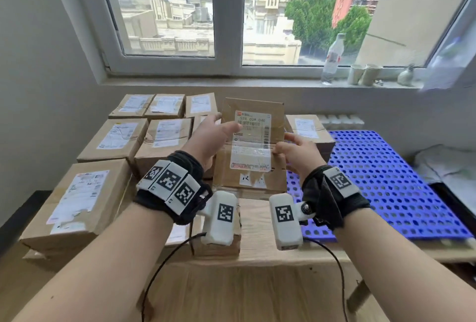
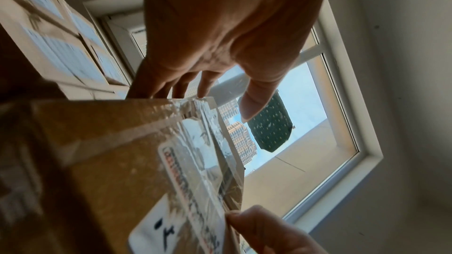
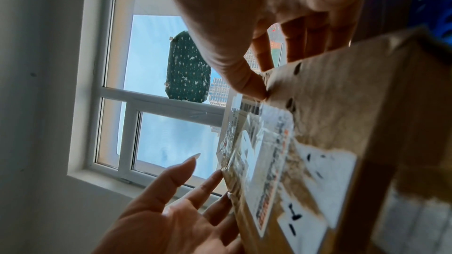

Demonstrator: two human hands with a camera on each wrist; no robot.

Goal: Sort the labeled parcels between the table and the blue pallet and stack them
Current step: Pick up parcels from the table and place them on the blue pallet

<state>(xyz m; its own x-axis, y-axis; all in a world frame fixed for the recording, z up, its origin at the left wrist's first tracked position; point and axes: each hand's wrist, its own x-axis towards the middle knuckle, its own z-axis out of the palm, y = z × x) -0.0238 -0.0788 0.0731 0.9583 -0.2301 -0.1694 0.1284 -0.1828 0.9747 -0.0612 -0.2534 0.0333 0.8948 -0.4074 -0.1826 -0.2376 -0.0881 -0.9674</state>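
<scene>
I hold a brown cardboard parcel [image 1: 252, 141] [image 2: 110, 161] [image 3: 354, 103] upright in the air, its white shipping label facing me. My left hand [image 1: 211, 136] [image 2: 220, 36] [image 3: 171, 210] lies against its left side with straight fingers, and the wrist views show the thumb clear of the box. My right hand [image 1: 296, 151] [image 3: 269, 7] [image 2: 264, 229] pinches the right edge, thumb on the front by the label and fingers behind. Several labeled parcels [image 1: 113, 139] cover the wooden table [image 1: 257, 244] on the left. The blue perforated pallet [image 1: 386, 180] lies to the right.
Another labeled parcel [image 1: 309, 131] sits behind the held one at the pallet's left edge. A small box [image 1: 219, 244] stands under my wrists. On the window sill stand a plastic bottle [image 1: 333, 56] and paper cups [image 1: 363, 74]. White cloth [image 1: 448, 164] lies right of the pallet.
</scene>
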